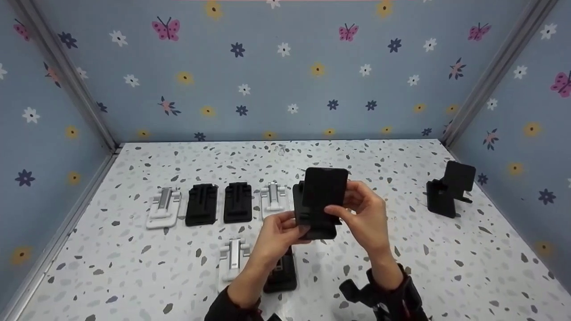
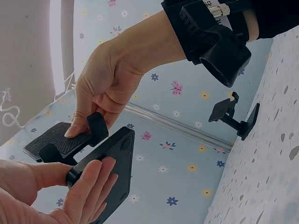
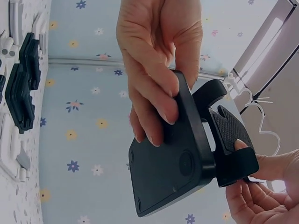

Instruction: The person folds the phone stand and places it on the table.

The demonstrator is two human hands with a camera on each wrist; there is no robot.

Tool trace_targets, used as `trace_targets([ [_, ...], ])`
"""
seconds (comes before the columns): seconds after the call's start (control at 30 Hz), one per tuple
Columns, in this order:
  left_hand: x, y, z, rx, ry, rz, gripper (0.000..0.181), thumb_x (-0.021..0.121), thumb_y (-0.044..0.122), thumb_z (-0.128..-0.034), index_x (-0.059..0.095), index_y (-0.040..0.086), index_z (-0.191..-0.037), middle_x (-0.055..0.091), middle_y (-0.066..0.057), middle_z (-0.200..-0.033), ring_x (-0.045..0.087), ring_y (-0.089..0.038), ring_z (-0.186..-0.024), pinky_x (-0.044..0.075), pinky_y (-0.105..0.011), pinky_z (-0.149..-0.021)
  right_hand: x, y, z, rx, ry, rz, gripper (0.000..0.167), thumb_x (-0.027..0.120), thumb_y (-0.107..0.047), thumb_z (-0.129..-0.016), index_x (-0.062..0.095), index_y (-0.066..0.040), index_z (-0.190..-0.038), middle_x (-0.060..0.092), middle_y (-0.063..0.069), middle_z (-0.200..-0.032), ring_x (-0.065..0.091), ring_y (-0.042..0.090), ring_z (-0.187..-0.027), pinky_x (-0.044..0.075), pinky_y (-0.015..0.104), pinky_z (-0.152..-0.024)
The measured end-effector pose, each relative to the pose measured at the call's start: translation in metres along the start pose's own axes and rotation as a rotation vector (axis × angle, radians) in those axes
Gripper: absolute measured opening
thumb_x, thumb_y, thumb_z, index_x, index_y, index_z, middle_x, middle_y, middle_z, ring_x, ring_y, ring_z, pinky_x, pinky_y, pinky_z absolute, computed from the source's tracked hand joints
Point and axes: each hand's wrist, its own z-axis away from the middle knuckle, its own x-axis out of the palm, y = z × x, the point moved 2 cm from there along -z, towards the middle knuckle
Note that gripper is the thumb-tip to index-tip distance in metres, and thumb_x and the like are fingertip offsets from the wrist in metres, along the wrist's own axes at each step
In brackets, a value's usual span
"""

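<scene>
A black folding phone stand (image 1: 324, 187) is held up above the table in both hands, partly unfolded. My left hand (image 1: 277, 234) grips its flat base, thumb on one side and fingers on the other. My right hand (image 1: 366, 216) pinches the phone plate at its edge, the thumb on the front. In the left wrist view the plate's textured pad (image 2: 58, 137) and two hooked lips show, with the plate tilted away from the base (image 2: 124, 158). Round feet are visible on the underside of the base (image 3: 163, 163) in the right wrist view.
Folded stands lie in a row to the left: a white one (image 1: 164, 209), two black ones (image 1: 201, 205) and another white one (image 1: 273, 198). Nearer, a white stand (image 1: 234, 258) and a black one (image 1: 285, 273) are partly behind my left arm. An unfolded black stand (image 1: 459, 178) stands at right.
</scene>
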Motion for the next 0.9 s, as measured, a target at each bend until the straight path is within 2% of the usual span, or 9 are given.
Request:
trace_targets([
  [0.27,0.0,0.0,0.0,0.003,0.017,-0.028,0.038,0.055,-0.008,-0.0813,0.042,-0.021,-0.115,0.058,-0.031,-0.098,0.062,-0.032,-0.083,0.055,-0.033,-0.068,0.004,0.002,0.0,-0.072,0.012,0.081,0.036,0.076,0.0,-0.062,0.057,0.007,-0.092,0.063,0.011,-0.074,0.06,0.017,-0.065,0.053,0.024,-0.059],
  [0.5,0.001,0.0,0.001,0.009,0.02,-0.025,0.038,0.056,-0.008,-0.0811,0.042,-0.022,-0.114,0.057,-0.032,-0.099,0.061,-0.033,-0.085,0.055,-0.033,-0.068,0.009,-0.001,-0.002,-0.146,0.038,0.158,0.034,0.075,0.007,-0.062,0.055,0.01,-0.09,0.063,0.014,-0.075,0.061,0.021,-0.063,0.053,0.023,-0.058],
  [0.67,0.001,0.0,0.001,0.009,0.023,-0.02,0.038,0.055,-0.008,-0.0811,0.041,-0.023,-0.114,0.056,-0.033,-0.099,0.061,-0.034,-0.086,0.055,-0.033,-0.068,0.008,0.014,-0.003,-0.169,0.062,0.191,0.034,0.077,0.0,-0.063,0.058,0.005,-0.09,0.064,0.009,-0.076,0.061,0.017,-0.064,0.053,0.022,-0.06],
  [0.9,0.003,0.0,0.001,0.01,0.03,-0.018,0.04,0.056,-0.009,-0.0804,0.039,-0.023,-0.115,0.056,-0.034,-0.099,0.061,-0.034,-0.086,0.054,-0.034,-0.068,0.009,0.021,-0.004,-0.288,0.115,0.263,0.032,0.077,-0.007,-0.064,0.059,0.001,-0.089,0.063,0.005,-0.078,0.061,0.014,-0.064,0.051,0.02,-0.06],
])
